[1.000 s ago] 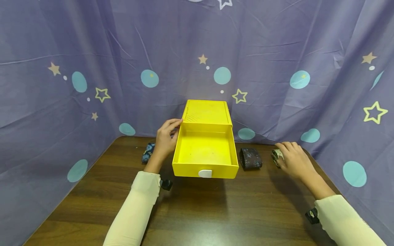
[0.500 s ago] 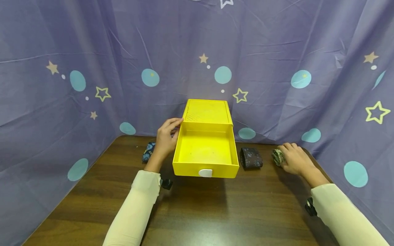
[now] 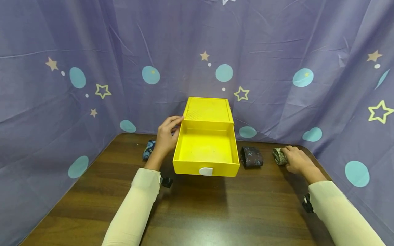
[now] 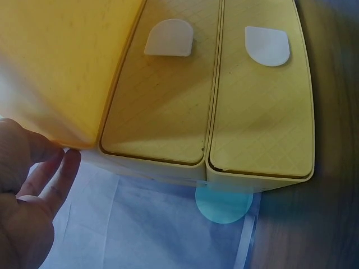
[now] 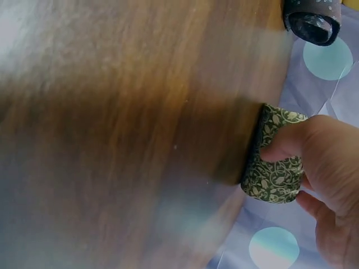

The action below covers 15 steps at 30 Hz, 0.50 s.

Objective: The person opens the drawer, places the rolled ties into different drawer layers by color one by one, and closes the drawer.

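A yellow drawer cabinet point(image 3: 209, 108) stands at the middle back, its top drawer point(image 3: 205, 147) pulled out with a bare inside. My left hand point(image 3: 167, 136) rests against the cabinet's left side, fingertips where the drawer meets the body. Seen from the left wrist, the fairly straight fingers of that hand point(image 4: 39, 190) touch the drawer's edge. At the far right, my right hand point(image 3: 298, 160) holds a rolled green patterned cloth point(image 3: 279, 156). The right wrist view shows the thumb across the leaf-printed cloth roll point(image 5: 275, 179) and fingers behind it, close over the table.
A dark flowered cloth roll point(image 3: 251, 157) lies right of the cabinet. Partly behind the left forearm is a blue patterned roll point(image 3: 149, 149). Two shut lower drawers point(image 4: 263, 106) with white handles show below the open one. A purple curtain point(image 3: 264, 51) hangs behind the wooden table point(image 3: 246, 212).
My right hand has come down onto the green cloth roll and taken hold of it, turning it slightly. The left hand stays at the cabinet; the head view tilts a little.
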{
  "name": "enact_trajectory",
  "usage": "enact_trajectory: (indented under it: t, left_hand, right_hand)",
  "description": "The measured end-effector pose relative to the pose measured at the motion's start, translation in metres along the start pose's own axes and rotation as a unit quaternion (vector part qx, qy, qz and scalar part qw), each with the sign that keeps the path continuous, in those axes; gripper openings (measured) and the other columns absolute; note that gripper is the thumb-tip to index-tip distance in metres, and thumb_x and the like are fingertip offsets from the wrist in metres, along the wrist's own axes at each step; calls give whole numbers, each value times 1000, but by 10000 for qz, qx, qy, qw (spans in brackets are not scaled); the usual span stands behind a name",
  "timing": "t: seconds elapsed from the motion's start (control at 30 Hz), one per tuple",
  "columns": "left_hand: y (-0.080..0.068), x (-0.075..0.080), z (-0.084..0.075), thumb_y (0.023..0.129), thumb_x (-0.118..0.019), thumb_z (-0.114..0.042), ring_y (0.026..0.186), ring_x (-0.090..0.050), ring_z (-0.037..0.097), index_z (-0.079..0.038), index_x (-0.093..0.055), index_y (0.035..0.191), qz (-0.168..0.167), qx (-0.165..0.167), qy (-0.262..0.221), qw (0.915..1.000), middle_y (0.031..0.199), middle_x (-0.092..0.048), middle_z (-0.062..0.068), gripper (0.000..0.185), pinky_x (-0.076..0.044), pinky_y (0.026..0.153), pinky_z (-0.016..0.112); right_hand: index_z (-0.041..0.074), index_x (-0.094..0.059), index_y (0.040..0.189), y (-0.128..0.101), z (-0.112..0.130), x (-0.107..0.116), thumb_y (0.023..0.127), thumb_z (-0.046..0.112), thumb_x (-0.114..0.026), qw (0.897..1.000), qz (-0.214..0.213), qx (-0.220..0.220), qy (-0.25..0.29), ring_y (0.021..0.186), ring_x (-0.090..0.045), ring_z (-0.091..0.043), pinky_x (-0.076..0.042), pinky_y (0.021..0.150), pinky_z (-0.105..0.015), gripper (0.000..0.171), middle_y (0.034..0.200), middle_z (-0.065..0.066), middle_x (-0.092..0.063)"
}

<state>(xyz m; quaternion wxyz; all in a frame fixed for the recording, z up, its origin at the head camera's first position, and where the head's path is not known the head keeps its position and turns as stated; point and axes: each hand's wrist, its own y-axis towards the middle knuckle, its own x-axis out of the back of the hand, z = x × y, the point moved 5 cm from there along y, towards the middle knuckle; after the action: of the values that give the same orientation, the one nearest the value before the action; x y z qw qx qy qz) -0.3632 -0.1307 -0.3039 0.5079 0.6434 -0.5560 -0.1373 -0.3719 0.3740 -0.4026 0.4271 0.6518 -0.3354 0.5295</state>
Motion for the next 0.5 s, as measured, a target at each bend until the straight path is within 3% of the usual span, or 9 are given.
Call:
enact_trajectory:
  t: [0.3, 0.5]
  left_hand:
    - [0, 0, 1, 98, -61, 8, 108, -67, 33, -1, -68, 133, -48, -8, 34, 10000, 128, -64, 18, 36, -63, 85, 44]
    - [0, 0, 1, 99, -61, 7, 108, -67, 32, 0, -68, 133, -33, -27, 28, 10000, 128, -64, 18, 36, -62, 85, 44]
  right_hand:
    - [-11, -57, 129, 6, -1, -1, 69, -10, -72, 9998, 153, -126, 42, 115, -53, -57, -47, 95, -68, 62, 127, -35, -57]
    - [-11, -57, 127, 9, -1, -3, 70, -9, -78, 10000, 78, -46, -40, 114, -55, -57, -47, 95, -67, 60, 125, -34, -58]
